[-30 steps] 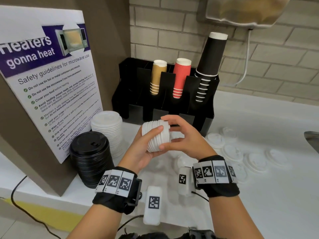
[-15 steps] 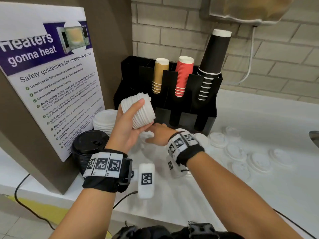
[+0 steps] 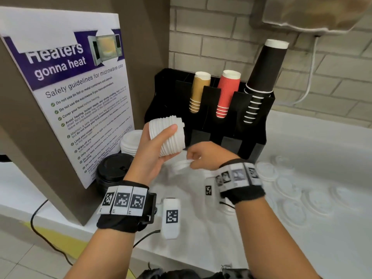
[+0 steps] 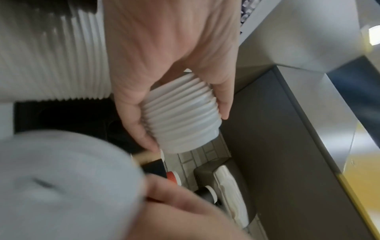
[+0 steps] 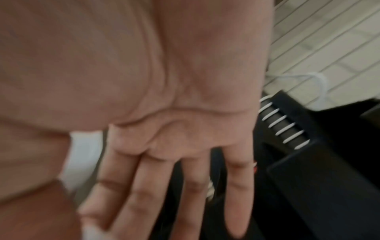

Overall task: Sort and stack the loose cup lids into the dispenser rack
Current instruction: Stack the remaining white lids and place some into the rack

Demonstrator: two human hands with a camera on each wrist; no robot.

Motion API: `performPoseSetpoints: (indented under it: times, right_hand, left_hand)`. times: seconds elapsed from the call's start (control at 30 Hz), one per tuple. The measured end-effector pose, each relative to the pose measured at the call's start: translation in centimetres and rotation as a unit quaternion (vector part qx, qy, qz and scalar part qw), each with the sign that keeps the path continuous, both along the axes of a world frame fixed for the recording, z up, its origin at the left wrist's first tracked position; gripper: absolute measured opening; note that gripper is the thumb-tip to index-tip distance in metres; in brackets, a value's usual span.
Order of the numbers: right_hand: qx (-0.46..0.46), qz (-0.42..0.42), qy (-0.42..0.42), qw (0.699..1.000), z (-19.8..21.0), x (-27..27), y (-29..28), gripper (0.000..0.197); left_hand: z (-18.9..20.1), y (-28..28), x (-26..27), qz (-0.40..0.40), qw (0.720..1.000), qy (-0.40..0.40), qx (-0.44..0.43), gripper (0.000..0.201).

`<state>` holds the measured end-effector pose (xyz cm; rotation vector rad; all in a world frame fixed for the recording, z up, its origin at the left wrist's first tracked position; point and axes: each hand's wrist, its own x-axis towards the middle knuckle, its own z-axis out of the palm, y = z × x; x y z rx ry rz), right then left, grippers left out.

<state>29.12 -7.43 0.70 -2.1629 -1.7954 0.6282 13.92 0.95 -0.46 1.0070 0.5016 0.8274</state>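
My left hand (image 3: 161, 136) grips a ribbed stack of white lids (image 3: 173, 141), held tilted in the air in front of the black dispenser rack (image 3: 259, 141). The left wrist view shows the stack of white lids (image 4: 180, 120) clamped between thumb and fingers. Lower and to the right, my right hand (image 3: 194, 158) is blurred just above the counter and pinches a single white lid (image 3: 181, 165) at its edge. That single lid (image 4: 61, 178) fills the lower left of the left wrist view. The rack's leftmost slots look dark and hold nothing I can see.
Brown cups (image 3: 198, 93), red cups (image 3: 228, 93) and black cups (image 3: 261, 77) stand in the rack. A white lid pile (image 3: 130, 141) and a black lid pile (image 3: 114, 172) sit beside the poster board (image 3: 80, 97). Several loose lids (image 3: 289, 188) lie on the counter at the right.
My left hand raised the lid stack up and to the left. My right hand let go of the stack, dropped to the counter and took hold of a loose lid.
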Motion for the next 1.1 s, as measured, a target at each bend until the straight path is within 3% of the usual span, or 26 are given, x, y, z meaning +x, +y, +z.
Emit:
performPoseSetpoints:
  times: [0.17,0.3,0.37,0.43,0.6,0.77,0.93,1.1]
  right_hand:
    - [0.078,-0.023,0.228,0.97,2.1,1.9,-4.6,0.025]
    - [0.141,-0.113,0.444,0.878,1.0,1.9,-5.8,0.022]
    - [0.157,-0.153,0.494,0.841,0.4,1.6,-5.9,0.024]
    - [0.18,-0.187,0.497,0.828,-0.1,1.2,-5.8,0.021]
    - [0.232,-0.201,0.459,0.834,-1.1,0.9,-6.1,0.009]
    - [0.226,-0.144,0.401,0.876,-1.5,1.3,-7.0,0.052]
    - [0.248,-0.148,0.392,0.874,-1.4,2.1,-7.4,0.05]
    - [0.234,-0.118,0.344,0.902,-1.0,1.8,-7.3,0.056]
  left_hand:
    - [-1.1,-0.8,0.8,0.001,0.997,0.056,0.057,0.065]
    - [-1.8,-2.0,1.7,-0.073,0.993,0.082,0.045,0.06]
    - [-2.1,-2.6,2.1,-0.104,0.991,0.078,0.028,0.062]
    - [-2.3,-3.6,2.6,-0.113,0.99,0.077,0.02,0.063]
    - [-2.8,-4.8,3.7,-0.069,0.996,0.056,-0.018,0.065]
    - [-2.8,-4.5,3.8,-0.075,0.995,0.041,-0.052,0.063]
    - [-2.8,-4.0,3.4,-0.156,0.983,0.053,-0.08,0.067]
    - [-2.5,-4.2,3.7,-0.146,0.983,0.04,-0.1,0.069]
